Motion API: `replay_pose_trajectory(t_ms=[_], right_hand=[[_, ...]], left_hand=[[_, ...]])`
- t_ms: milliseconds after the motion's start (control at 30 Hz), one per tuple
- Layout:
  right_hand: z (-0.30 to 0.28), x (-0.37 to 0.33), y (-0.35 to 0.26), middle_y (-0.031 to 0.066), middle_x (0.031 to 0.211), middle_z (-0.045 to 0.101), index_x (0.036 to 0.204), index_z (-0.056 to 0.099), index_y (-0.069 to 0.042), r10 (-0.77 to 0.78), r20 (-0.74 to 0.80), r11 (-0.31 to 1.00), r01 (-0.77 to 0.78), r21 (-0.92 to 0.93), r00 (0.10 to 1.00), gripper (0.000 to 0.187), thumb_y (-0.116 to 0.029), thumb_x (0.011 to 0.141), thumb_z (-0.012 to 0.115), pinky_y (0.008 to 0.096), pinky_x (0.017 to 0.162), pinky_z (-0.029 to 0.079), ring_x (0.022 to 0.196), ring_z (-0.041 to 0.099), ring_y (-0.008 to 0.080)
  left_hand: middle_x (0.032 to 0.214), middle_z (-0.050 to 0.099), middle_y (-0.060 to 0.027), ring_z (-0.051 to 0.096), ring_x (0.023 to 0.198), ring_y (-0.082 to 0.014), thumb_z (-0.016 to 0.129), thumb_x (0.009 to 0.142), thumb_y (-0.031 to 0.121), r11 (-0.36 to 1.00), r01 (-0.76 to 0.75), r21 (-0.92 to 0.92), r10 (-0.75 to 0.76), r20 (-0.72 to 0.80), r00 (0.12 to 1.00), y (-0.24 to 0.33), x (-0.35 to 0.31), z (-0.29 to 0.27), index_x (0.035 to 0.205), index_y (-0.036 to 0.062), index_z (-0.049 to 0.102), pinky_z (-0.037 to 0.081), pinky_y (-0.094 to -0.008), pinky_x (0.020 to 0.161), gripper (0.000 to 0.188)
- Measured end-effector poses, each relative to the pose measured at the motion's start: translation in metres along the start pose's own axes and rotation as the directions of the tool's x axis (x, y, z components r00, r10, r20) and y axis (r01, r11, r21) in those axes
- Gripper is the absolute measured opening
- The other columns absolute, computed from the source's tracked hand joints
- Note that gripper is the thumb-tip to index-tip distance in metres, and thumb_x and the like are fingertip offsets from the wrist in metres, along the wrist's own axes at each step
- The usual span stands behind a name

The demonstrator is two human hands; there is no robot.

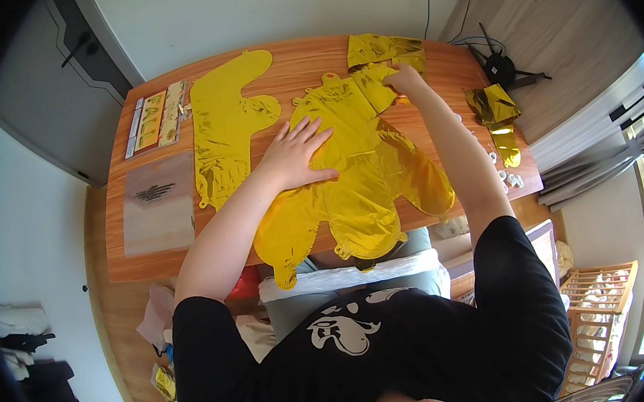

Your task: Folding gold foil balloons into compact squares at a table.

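Observation:
A large flat gold foil balloon [356, 153], creased and with several rounded lobes, lies over the middle of the table, its near lobes hanging past the front edge. My left hand [297, 157] rests palm down on its left side, fingers spread. Toward the back right, my right hand [406, 81] has its fingers closed on a folded part of the same foil balloon; the fingertips are partly hidden. Left of it lies a second flat gold foil balloon [221, 126] with a curved outline. Behind my right hand is a folded gold foil sheet [385, 46].
The wooden table [296, 59] also bears a printed package [155, 122], a translucent plastic bag [157, 206], crumpled gold foil [493, 109] and small white rolls [512, 179]. A black router-like device with antennas [499, 70] stands at the back right. A white bag [350, 273] lies below the front edge.

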State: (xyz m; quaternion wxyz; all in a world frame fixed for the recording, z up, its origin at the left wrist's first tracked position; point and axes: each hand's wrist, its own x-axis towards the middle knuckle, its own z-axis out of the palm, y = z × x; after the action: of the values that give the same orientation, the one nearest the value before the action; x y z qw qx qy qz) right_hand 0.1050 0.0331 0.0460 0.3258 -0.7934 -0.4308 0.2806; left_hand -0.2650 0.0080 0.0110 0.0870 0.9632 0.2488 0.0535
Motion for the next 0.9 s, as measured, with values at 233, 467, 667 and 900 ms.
replay_pose_trajectory(t_ms=[233, 467, 667, 900], right_hand=[[0.024, -0.042, -0.037, 0.0066, 0.093, 0.066, 0.133, 0.059, 0.002, 0.032, 0.059, 0.859, -0.058, 0.509, 0.998, 0.048, -0.010, 0.087, 0.067, 0.0339, 0.068, 0.055, 0.085, 0.064, 0.0162], [0.072, -0.045, -0.049, 0.0137, 0.115, 0.068, 0.135, 0.056, 0.002, -0.292, 0.066, 0.859, 0.231, 0.458, 0.954, 0.049, -0.004, 0.087, 0.066, 0.0316, 0.082, 0.055, 0.097, 0.067, 0.0178], [0.089, -0.053, -0.051, 0.0069, 0.132, 0.066, 0.136, 0.059, -0.006, -0.405, 0.377, 0.853, 0.196, 0.483, 0.833, 0.036, -0.016, 0.101, 0.063, 0.0300, 0.092, 0.051, 0.115, 0.065, 0.0169], [0.048, -0.026, -0.008, 0.0142, 0.137, 0.065, 0.132, 0.066, -0.007, -0.723, 0.291, 0.506, 0.767, -0.395, 0.627, 0.034, -0.014, 0.099, 0.060, 0.0390, 0.103, 0.050, 0.124, 0.063, 0.0294]], left_hand=[[0.170, 0.027, -0.0142, 0.020, 0.159, -0.0308, 0.059, 0.085, 0.080, 1.000, 0.023, -0.004, -0.023, 0.002, 1.000, -0.005, -0.011, 0.002, 0.162, 0.0206, 0.034, 0.014, -0.0515, 0.129, 0.101], [0.170, 0.027, -0.0146, 0.020, 0.159, -0.0312, 0.059, 0.085, 0.079, 1.000, 0.011, 0.004, -0.011, 0.002, 1.000, -0.001, -0.005, 0.000, 0.162, 0.0206, 0.034, 0.014, -0.0512, 0.129, 0.099], [0.169, 0.029, -0.0148, 0.020, 0.158, -0.0313, 0.060, 0.084, 0.080, 1.000, 0.013, -0.007, -0.013, -0.008, 1.000, -0.004, -0.008, 0.003, 0.162, 0.0206, 0.035, 0.015, -0.0523, 0.128, 0.100], [0.169, 0.029, -0.0151, 0.020, 0.159, -0.0308, 0.054, 0.083, 0.087, 1.000, -0.016, -0.016, 0.015, -0.034, 0.999, -0.006, -0.002, 0.007, 0.162, 0.0204, 0.034, 0.016, -0.0538, 0.128, 0.105]])
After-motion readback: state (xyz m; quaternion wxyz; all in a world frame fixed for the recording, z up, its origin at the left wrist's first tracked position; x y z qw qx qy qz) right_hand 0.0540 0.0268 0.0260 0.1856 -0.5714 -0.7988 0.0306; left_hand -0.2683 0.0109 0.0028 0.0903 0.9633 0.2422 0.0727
